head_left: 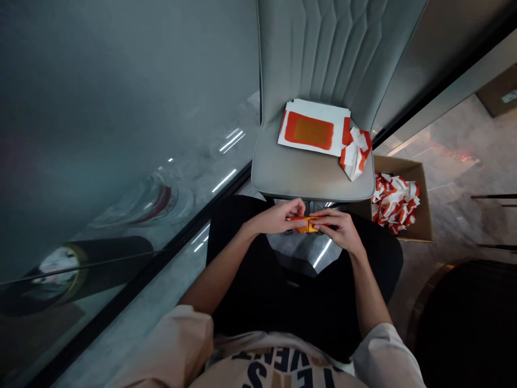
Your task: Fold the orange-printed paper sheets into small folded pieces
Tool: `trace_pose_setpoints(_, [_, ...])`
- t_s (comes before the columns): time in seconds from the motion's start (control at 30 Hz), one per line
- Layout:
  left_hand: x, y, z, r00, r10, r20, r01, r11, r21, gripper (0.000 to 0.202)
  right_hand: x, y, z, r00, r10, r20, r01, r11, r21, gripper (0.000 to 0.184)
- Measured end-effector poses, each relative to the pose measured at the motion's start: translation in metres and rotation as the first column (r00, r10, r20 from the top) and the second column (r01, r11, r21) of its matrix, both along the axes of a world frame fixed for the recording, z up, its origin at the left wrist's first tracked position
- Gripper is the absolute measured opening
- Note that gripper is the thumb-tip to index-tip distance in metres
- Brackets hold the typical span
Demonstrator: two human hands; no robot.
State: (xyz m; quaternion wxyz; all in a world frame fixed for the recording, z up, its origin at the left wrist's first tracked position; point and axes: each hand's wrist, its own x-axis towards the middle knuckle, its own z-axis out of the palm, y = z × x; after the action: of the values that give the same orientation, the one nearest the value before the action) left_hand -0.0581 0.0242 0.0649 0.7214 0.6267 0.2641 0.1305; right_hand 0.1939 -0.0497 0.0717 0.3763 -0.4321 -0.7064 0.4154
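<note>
Above my lap, both hands hold a small folded piece of red and yellow paper (307, 225) between them. My left hand (279, 216) grips its left end with thumb and fingers. At the right end, my right hand (340, 227) pinches it, fingers along the top edge and thumb below. The fingers cover both ends of the paper, so its full shape is hidden. On the grey chair in front lies a stack of white sheets (313, 129) with a printed red and orange rectangle. A crumpled red and white paper piece (356, 153) rests at its right side.
The grey padded chair (311, 178) stands right before my knees. To its right, a cardboard box (425, 215) on the floor holds many crumpled red and white papers (396, 202). A glass wall (121, 108) with a dark frame runs along the left. A dark round object (468, 323) is at lower right.
</note>
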Motion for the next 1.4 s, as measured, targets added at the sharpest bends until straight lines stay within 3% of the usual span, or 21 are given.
trace_pose_setpoints(0.13, [0.006,-0.002,-0.004,0.99,-0.107,-0.095,0.102,0.993,-0.053,0.037,-0.004,0.001,-0.003,0.999,-0.023,0.045,0.025,0.998,-0.06,0.022])
trace_pose_setpoints(0.23, [0.005,0.0,-0.001,0.976,-0.185,-0.118,0.189,0.982,0.02,0.034,-0.002,0.001,-0.007,0.997,-0.067,0.027,0.07,0.984,-0.161,0.033])
trace_pose_setpoints(0.37, [0.005,0.001,0.005,0.974,-0.196,-0.115,0.208,0.972,0.105,0.033,0.004,0.002,-0.008,0.994,-0.079,-0.074,0.053,0.952,-0.301,0.053])
trace_pose_setpoints(0.63, [0.01,-0.002,0.006,0.981,-0.184,-0.063,0.189,0.976,0.105,0.027,0.009,0.003,-0.011,0.988,-0.14,-0.063,0.101,0.903,-0.418,0.036])
trace_pose_setpoints(0.73, [0.013,-0.003,0.003,0.985,-0.158,-0.068,0.166,0.979,0.119,0.024,0.009,0.002,-0.011,0.986,-0.164,-0.029,0.139,0.906,-0.4,0.036])
trace_pose_setpoints(0.9, [0.021,-0.006,-0.007,0.984,-0.118,-0.132,0.139,0.978,0.159,0.024,0.006,0.007,-0.002,0.993,-0.068,0.093,0.093,0.949,-0.3,0.029])
trace_pose_setpoints(1.07, [0.021,-0.003,-0.015,0.987,0.019,-0.157,-0.013,0.999,0.034,0.029,0.005,0.013,-0.005,0.981,-0.118,0.156,0.159,0.946,-0.284,0.025])
trace_pose_setpoints(1.23, [0.019,0.003,-0.009,0.987,0.067,-0.144,-0.062,0.997,0.039,0.034,0.009,0.018,-0.008,0.981,-0.168,0.098,0.192,0.922,-0.337,0.03])
trace_pose_setpoints(1.4, [0.027,0.007,-0.001,0.984,0.064,-0.167,-0.049,0.995,0.092,0.032,0.013,0.031,-0.003,0.986,0.007,0.169,0.049,0.945,-0.322,0.027])
